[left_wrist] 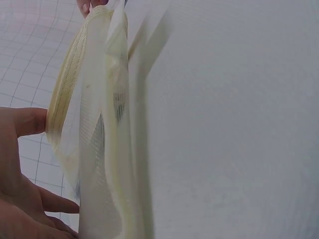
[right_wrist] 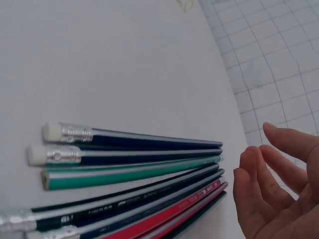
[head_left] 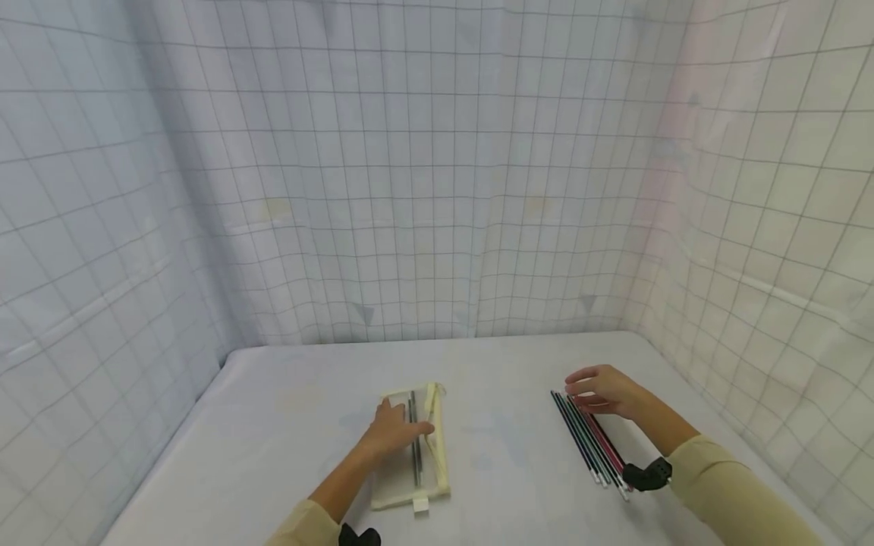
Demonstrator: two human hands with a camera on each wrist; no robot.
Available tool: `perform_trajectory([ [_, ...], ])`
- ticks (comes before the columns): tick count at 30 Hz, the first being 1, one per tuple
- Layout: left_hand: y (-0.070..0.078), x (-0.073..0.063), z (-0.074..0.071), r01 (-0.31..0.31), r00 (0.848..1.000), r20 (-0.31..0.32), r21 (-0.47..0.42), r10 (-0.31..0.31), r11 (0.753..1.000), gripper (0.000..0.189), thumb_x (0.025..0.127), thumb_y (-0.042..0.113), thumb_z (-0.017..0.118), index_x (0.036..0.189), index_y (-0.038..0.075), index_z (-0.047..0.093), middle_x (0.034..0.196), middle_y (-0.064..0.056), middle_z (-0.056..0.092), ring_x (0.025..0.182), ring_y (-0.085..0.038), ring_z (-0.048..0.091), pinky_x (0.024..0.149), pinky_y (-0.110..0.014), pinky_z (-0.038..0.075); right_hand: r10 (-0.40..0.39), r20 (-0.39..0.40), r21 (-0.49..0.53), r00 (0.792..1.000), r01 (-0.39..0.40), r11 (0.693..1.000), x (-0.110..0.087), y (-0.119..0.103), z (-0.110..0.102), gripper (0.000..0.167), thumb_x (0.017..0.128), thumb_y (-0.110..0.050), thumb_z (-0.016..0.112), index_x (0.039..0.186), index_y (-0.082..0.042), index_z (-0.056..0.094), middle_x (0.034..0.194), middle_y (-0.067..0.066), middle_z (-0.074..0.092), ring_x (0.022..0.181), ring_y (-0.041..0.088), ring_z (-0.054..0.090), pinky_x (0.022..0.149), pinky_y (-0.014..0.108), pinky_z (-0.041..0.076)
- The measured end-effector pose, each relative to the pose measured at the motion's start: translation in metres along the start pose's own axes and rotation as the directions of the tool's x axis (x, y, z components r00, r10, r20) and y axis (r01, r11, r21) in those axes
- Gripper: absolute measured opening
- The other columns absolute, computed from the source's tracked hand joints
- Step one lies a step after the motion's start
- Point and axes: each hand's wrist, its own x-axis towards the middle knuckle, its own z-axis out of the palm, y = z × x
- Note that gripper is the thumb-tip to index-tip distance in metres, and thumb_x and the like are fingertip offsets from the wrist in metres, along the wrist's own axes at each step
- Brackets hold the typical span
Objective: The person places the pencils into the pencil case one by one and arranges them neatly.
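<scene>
A flat, translucent pouch with cream edging [head_left: 442, 462] and a zipper [left_wrist: 64, 94] lies on the table. Slim grey, pencil-like shapes [head_left: 416, 447] show on it. Over the pouch my left hand [head_left: 392, 431] is spread, thumb at the zipper side and fingertips at its far edge. To the right, several pencils [head_left: 589, 436] in dark blue, green, black and red lie side by side, white erasers [right_wrist: 52, 132] on some toward me. My right hand [head_left: 604, 390] hovers at their far ends, fingers loosely bent, nothing between them [right_wrist: 274, 184].
The white table [head_left: 498, 425] stands between grid-patterned white curtains [head_left: 410, 174] at the back and both sides. A small pale tag [head_left: 420, 506] sticks out at the pouch's near end. Black wrist bands [head_left: 647, 474] sit on the sleeves.
</scene>
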Motion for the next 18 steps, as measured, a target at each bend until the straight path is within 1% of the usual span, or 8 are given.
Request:
perform_trajectory([
  [3,0.001,0.000,0.000,-0.002,1.000,0.002,-0.011,0.002,1.000,0.091,0.089,0.041,0.074,0.146,-0.021,0.039,0.158,-0.045,0.012,0.146,-0.061,0.014,0.113,-0.071,0.021,0.010,-0.009,-0.021,1.000,-0.010,1.000,-0.002,0.005,-0.008,0.040,0.096,-0.009,0.073,0.129,0.012,0.061,0.103,0.016,0.073,0.087,0.025,0.073,0.076,0.036,0.060],
  [5,0.001,0.000,0.000,-0.016,1.000,0.004,-0.001,0.016,1.000,0.091,0.089,0.041,0.074,0.145,-0.022,0.039,0.157,-0.047,0.013,0.146,-0.062,0.014,0.113,-0.071,0.022,0.007,-0.021,-0.044,1.000,-0.007,0.999,-0.004,0.010,-0.013,0.038,0.097,-0.008,0.072,0.128,0.013,0.061,0.102,0.015,0.073,0.087,0.025,0.072,0.076,0.036,0.060],
  [8,0.001,-0.001,0.000,-0.026,1.000,0.008,0.016,0.026,1.000,0.091,0.088,0.040,0.074,0.144,-0.022,0.040,0.156,-0.048,0.015,0.146,-0.062,0.015,0.113,-0.071,0.023,0.011,-0.041,-0.066,0.999,-0.013,0.998,-0.007,0.019,-0.018,0.034,0.096,-0.006,0.072,0.124,0.011,0.064,0.099,0.013,0.072,0.085,0.024,0.070,0.076,0.037,0.060],
  [12,0.002,0.000,-0.002,-0.031,0.999,0.010,0.010,0.031,0.999,0.091,0.089,0.041,0.074,0.145,-0.022,0.039,0.157,-0.047,0.013,0.146,-0.061,0.014,0.113,-0.071,0.022,0.011,-0.055,-0.105,0.998,-0.017,0.994,-0.009,0.030,-0.024,0.029,0.094,-0.006,0.074,0.119,0.009,0.068,0.095,0.010,0.070,0.082,0.022,0.067,0.073,0.035,0.059],
  [15,0.001,0.000,-0.003,-0.035,0.999,0.006,0.004,0.035,0.999,0.091,0.089,0.041,0.074,0.145,-0.021,0.039,0.157,-0.047,0.012,0.146,-0.061,0.014,0.113,-0.071,0.021,-0.003,-0.050,-0.172,0.999,-0.006,0.985,-0.010,0.037,-0.027,0.026,0.093,-0.003,0.074,0.116,0.008,0.069,0.093,0.010,0.070,0.080,0.020,0.066,0.068,0.035,0.057],
  [18,-0.001,0.000,-0.001,-0.028,1.000,0.001,0.024,0.028,0.999,0.090,0.087,0.040,0.074,0.145,-0.021,0.041,0.157,-0.046,0.014,0.146,-0.061,0.015,0.113,-0.070,0.022,-0.017,-0.049,-0.243,0.999,0.004,0.970,-0.012,0.043,-0.028,0.023,0.091,0.000,0.071,0.113,0.008,0.069,0.091,0.009,0.071,0.079,0.021,0.066,0.066,0.035,0.057],
])
